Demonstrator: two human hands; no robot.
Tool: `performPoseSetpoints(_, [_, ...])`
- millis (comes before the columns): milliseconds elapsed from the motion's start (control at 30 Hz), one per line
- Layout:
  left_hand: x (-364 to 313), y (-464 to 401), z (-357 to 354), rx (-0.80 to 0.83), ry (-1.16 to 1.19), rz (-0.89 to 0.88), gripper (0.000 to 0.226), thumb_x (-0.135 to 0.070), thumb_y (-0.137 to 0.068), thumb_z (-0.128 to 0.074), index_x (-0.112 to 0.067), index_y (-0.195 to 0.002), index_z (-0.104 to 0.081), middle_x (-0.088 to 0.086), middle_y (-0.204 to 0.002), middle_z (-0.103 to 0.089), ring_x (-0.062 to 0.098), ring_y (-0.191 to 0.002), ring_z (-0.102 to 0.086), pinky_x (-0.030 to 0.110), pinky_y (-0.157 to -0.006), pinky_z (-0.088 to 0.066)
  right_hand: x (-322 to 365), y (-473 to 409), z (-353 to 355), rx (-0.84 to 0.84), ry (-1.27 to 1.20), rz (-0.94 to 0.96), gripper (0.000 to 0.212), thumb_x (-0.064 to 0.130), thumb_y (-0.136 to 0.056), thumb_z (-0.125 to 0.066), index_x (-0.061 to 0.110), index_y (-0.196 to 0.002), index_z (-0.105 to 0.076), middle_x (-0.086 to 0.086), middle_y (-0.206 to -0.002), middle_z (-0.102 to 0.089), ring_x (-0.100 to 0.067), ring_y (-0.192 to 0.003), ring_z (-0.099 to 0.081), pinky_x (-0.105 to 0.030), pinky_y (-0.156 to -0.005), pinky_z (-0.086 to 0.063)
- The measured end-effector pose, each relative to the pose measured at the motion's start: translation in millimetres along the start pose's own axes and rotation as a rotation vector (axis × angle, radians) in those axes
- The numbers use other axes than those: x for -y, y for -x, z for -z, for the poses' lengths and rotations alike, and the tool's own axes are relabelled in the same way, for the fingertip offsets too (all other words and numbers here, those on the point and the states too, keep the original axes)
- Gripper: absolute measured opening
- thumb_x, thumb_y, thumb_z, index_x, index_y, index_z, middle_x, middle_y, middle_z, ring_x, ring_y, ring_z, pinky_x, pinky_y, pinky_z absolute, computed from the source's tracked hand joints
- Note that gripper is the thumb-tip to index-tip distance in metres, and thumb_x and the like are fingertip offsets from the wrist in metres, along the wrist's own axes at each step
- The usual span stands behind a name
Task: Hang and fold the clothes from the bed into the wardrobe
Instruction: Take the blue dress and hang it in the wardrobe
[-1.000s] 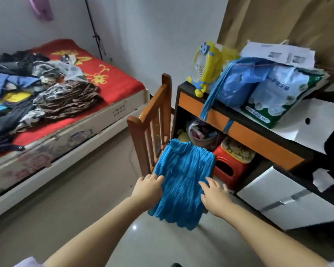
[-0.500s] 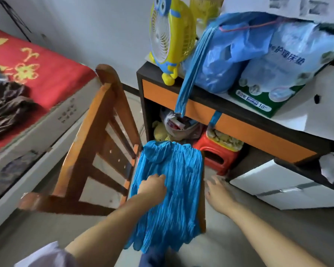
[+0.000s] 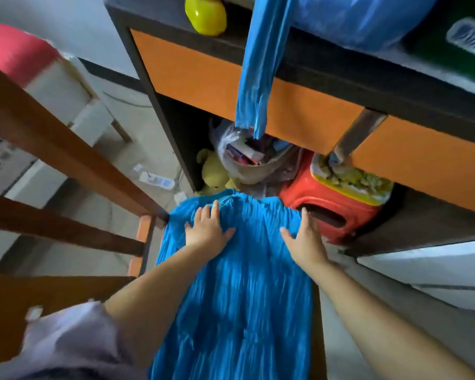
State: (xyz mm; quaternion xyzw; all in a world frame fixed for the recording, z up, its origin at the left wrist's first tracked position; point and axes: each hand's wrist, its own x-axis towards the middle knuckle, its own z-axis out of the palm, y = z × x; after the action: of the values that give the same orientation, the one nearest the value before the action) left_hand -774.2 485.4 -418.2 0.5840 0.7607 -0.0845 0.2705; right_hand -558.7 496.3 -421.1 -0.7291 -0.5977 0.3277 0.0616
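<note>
The wooden chair (image 3: pixel 66 171) serves as a work surface: the blue pleated garment (image 3: pixel 239 283) lies spread over its seat, the near end hanging off the front edge, probably so it can be flattened before folding. On the garment's upper left, the left hand (image 3: pixel 207 230) presses flat, fingers straight, pinning the cloth. At its right edge, the right hand (image 3: pixel 303 237) rests with fingers extended, apparently smoothing. Beyond the garment's far end, a red stool (image 3: pixel 337 212) sits under the desk (image 3: pixel 231 78).

Red plastic stool (image 3: pixel 332 212) under orange-fronted desk (image 3: pixel 203 75), wooden chair (image 3: pixel 66 165), yellow plush toy (image 3: pixel 213 174)
</note>
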Motion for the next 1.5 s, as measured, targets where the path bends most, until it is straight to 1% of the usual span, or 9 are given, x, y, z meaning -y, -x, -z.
performPoseSetpoints(100, [-1.9, -2.3, -14.7, -0.007, -0.047, 0.016, 0.068, -0.038, -0.092, -0.053, -0.016, -0.147, -0.02, 0.004, -0.145, -0.033, 0.025, -0.136, -0.029, 0.048, -0.105, -0.031, 4.4, -2.4, -18.1, -0.04, -0.021, -0.012, 0.084, 0.034, -0.088, -0.064, 0.002, -0.15, -0.018, -0.018, -0.151, -0.031, -0.031, -0.139, -0.031, -0.034, -0.111, -0.025])
performPoseSetpoints(233, [-1.3, 24.9, -9.7, -0.008, 0.064, 0.002, 0.042, -0.02, -0.091, -0.051, -0.015, -0.131, -0.041, 0.007, -0.132, -0.049, 0.028, -0.125, -0.043, 0.042, -0.096, -0.038, 19.8, 17.3, -13.5, 0.064, -0.078, -0.096, 0.042, 0.023, -0.09, -0.056, 0.008, -0.129, -0.051, -0.014, -0.119, -0.063, -0.032, -0.105, -0.059, -0.033, -0.079, -0.043])
performPoseSetpoints(467, [-0.1, 134.9, 50.9, -0.148, 0.399, 0.079, 0.036, -0.009, -0.082, -0.057, -0.008, -0.118, -0.061, 0.013, -0.116, -0.056, 0.032, -0.115, -0.049, 0.036, -0.096, -0.037, 53.2, 90.3, 62.1, 0.111, -0.232, 0.07, 0.023, 0.018, -0.087, -0.055, 0.015, -0.109, -0.063, 0.004, -0.086, -0.064, -0.013, -0.071, -0.058, -0.025, -0.063, -0.041])
performPoseSetpoints(667, [-21.5, 232.6, 149.7, -0.01, 1.03, 0.197, 0.028, -0.005, -0.089, -0.057, -0.024, -0.109, -0.053, 0.004, -0.101, -0.059, 0.005, -0.089, -0.066, 0.013, -0.071, -0.049, 116.0, 161.2, 138.9, 0.242, -0.312, 0.286, 0.032, 0.011, -0.09, -0.06, 0.004, -0.121, -0.062, 0.0, -0.109, -0.06, -0.01, -0.102, -0.052, -0.007, -0.078, -0.034])
performPoseSetpoints(767, [-17.2, 275.5, 183.5, 0.081, 1.347, 0.238, 0.015, -0.029, -0.084, -0.064, -0.018, -0.09, -0.057, 0.005, -0.101, -0.061, 0.021, -0.094, -0.059, 0.027, -0.079, -0.045, 146.8, 207.3, 169.7, 0.33, -0.402, 0.397, 0.033, 0.002, -0.09, -0.061, 0.004, -0.122, -0.058, 0.001, -0.111, -0.057, -0.012, -0.106, -0.05, -0.01, -0.084, -0.035])
performPoseSetpoints(900, [7.8, 331.4, 211.6, 0.249, 1.657, 0.373, 0.049, -0.055, -0.089, -0.054, -0.016, -0.119, -0.059, 0.01, -0.117, -0.066, 0.021, -0.098, -0.067, 0.03, -0.079, -0.053, 163.9, 270.7, 187.2, 0.435, -0.392, 0.557, 0.033, 0.001, -0.088, -0.063, 0.009, -0.119, -0.057, 0.001, -0.112, -0.058, -0.007, -0.104, -0.051, -0.006, -0.087, -0.034])
performPoseSetpoints(1167, [56.9, 466.9, 161.9, 0.37, 1.84, 0.346, 0.028, -0.015, -0.098, -0.046, -0.002, -0.089, -0.069, 0.015, -0.082, -0.072, 0.023, -0.064, -0.07, 0.031, -0.061, -0.057, 169.8, 415.1, 186.7, 0.74, -0.365, 0.711, 0.009, 0.016, -0.083, -0.062, 0.021, -0.088, -0.057, 0.01, -0.085, -0.055, -0.005, -0.082, -0.05, -0.023, -0.08, -0.041])
performPoseSetpoints(1333, [109.6, 569.9, 137.2, 0.0, 1.92, 0.264, 0.025, -0.007, -0.094, -0.044, -0.006, -0.114, -0.06, 0.014, -0.104, -0.068, 0.022, -0.077, -0.068, 0.034, -0.071, -0.055, 171.8, 512.1, 161.5, 0.791, -0.17, 0.84, 0.017, 0.012, -0.089, -0.064, 0.025, -0.091, -0.054, 0.017, -0.075, -0.052, 0.006, -0.067, -0.047, -0.011, -0.071, -0.038])
performPoseSetpoints(1500, [192.2, 684.6, 152.0, -0.331, 2.145, 0.183, 0.017, -0.019, -0.079, -0.049, -0.013, -0.08, -0.065, 0.003, -0.075, -0.064, 0.017, -0.061, -0.059, 0.029, -0.058, -0.042, 189.8, 602.1, 127.8, 0.838, 0.262, 1.103, 0.052, 0.025, -0.093, -0.058, 0.017, -0.14, -0.036, 0.002, -0.128, -0.054, -0.007, -0.117, -0.053, -0.015, -0.1, -0.036])
